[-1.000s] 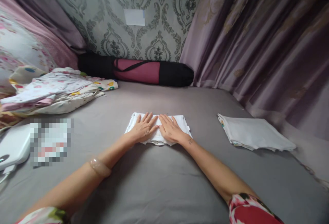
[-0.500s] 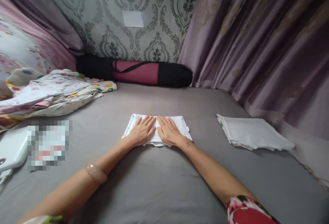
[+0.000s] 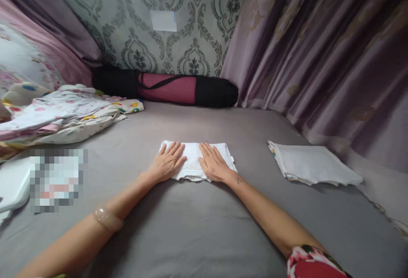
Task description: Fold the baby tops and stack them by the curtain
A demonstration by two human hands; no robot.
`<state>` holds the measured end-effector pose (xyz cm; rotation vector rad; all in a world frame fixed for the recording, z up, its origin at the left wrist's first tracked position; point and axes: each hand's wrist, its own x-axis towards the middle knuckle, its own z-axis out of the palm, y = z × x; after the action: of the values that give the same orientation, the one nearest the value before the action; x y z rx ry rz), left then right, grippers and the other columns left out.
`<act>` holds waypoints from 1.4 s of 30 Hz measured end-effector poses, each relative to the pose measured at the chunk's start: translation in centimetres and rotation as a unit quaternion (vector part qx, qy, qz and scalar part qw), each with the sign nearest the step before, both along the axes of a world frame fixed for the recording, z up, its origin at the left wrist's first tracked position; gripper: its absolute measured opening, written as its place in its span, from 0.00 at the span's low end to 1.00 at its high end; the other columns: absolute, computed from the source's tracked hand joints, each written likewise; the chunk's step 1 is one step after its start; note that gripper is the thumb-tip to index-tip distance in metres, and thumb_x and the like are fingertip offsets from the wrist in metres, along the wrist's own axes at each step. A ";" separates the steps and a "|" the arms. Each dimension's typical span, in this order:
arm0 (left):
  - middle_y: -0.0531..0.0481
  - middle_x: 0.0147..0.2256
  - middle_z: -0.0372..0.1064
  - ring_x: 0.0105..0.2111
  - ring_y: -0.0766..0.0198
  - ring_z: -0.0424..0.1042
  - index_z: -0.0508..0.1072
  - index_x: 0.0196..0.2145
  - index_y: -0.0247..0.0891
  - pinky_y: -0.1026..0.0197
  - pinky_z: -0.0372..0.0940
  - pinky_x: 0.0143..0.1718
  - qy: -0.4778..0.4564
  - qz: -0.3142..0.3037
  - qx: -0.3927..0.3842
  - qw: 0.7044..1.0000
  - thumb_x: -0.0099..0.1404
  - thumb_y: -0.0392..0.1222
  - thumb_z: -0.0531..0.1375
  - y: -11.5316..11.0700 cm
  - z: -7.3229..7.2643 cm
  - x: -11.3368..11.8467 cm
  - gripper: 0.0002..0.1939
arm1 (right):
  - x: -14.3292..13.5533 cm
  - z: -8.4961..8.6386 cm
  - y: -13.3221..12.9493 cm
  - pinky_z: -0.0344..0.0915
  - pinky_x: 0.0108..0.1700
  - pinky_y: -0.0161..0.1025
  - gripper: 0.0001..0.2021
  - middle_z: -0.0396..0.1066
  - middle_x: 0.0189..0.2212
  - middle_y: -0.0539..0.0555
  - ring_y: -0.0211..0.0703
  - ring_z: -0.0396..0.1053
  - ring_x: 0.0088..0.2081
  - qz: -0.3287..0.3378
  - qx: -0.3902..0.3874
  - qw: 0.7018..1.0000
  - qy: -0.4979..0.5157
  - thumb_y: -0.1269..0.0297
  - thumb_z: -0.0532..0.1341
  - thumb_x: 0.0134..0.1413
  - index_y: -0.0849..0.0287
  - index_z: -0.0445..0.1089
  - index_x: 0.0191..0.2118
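Observation:
A folded white garment [image 3: 192,159] lies flat on the grey bed sheet [image 3: 191,218] in front of me, a small tag showing at its right edge. My left hand [image 3: 167,162] rests palm down over its left side, fingers stretched out. On the right half, my right hand [image 3: 214,162] is also laid flat with fingers extended. A strip of white cloth shows between the two hands. Neither hand grips anything. Parts of the garment under the palms are hidden.
To the right lies another folded white cloth [image 3: 315,165]. Patterned clothes [image 3: 70,112] are heaped at the left. A black and maroon long bag [image 3: 165,87] lies along the wall. A white object [image 3: 14,184] and a blurred-out item [image 3: 57,180] sit at the left.
My hands have slid apart over the garment, the left one moving left and the right one slightly right. More white cloth shows between them.

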<state>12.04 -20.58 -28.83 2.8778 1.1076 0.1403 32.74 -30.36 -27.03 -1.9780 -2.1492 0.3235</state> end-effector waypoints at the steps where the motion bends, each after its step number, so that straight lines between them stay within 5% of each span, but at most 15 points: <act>1: 0.42 0.67 0.49 0.68 0.53 0.45 0.55 0.66 0.34 0.44 0.39 0.67 -0.006 0.004 0.008 1.000 0.73 0.54 0.38 0.1 0.0 -0.3 0.31 | 0.3 0.1 -0.1 0.35 0.69 0.49 0.31 0.41 0.69 0.63 0.49 0.37 0.70 -0.005 0.002 1.000 -0.002 0.57 0.39 0.68 0.73 0.44 0.69; 6: 0.43 0.68 0.46 0.68 0.53 0.42 0.53 0.67 0.33 0.46 0.40 0.67 -0.011 0.030 -0.004 0.999 0.73 0.52 0.38 0.8 -0.5 -2.2 0.32 | 1.4 -0.5 -0.9 0.33 0.69 0.49 0.32 0.42 0.69 0.64 0.50 0.38 0.70 -0.065 0.017 0.997 -0.041 0.57 0.39 0.67 0.75 0.45 0.68; 21: 0.46 0.68 0.44 0.68 0.57 0.44 0.52 0.68 0.37 0.45 0.41 0.67 -0.065 0.031 -0.067 0.995 0.73 0.52 0.37 2.2 -1.5 -5.6 0.31 | 4.7 -0.6 -1.7 0.38 0.69 0.50 0.33 0.42 0.69 0.64 0.52 0.39 0.70 -0.097 -0.028 0.993 -0.054 0.55 0.39 0.67 0.75 0.46 0.68; 25: 0.45 0.68 0.47 0.68 0.56 0.45 0.54 0.67 0.37 0.45 0.43 0.67 -0.114 0.032 -0.074 0.990 0.73 0.53 0.38 1.9 -1.4 -5.7 0.31 | 3.3 0.7 -0.9 0.33 0.69 0.52 0.32 0.42 0.69 0.63 0.50 0.37 0.70 -0.075 0.006 0.994 -0.073 0.55 0.38 0.68 0.72 0.46 0.69; 31: 0.39 0.65 0.54 0.66 0.53 0.50 0.60 0.63 0.32 0.47 0.48 0.66 -0.215 0.027 -0.055 0.975 0.72 0.52 0.43 2.1 -2.0 -5.9 0.29 | 0.0 0.8 0.5 0.38 0.68 0.56 0.30 0.38 0.70 0.59 0.51 0.37 0.70 -0.003 -0.011 0.999 -0.047 0.53 0.40 0.68 0.61 0.44 0.70; 42: 0.46 0.63 0.60 0.63 0.59 0.57 0.63 0.60 0.39 0.52 0.50 0.66 -0.346 0.128 -0.163 0.915 0.68 0.45 0.44 2.6 -1.5 -6.0 0.25 | -3.3 0.7 1.9 0.31 0.68 0.55 0.29 0.40 0.70 0.60 0.50 0.35 0.70 0.028 0.033 0.995 -0.090 0.55 0.40 0.69 0.64 0.48 0.69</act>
<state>6.04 -18.02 -30.33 2.0925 1.1840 0.8230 29.41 -28.50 -26.35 -1.9813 -2.2943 0.0848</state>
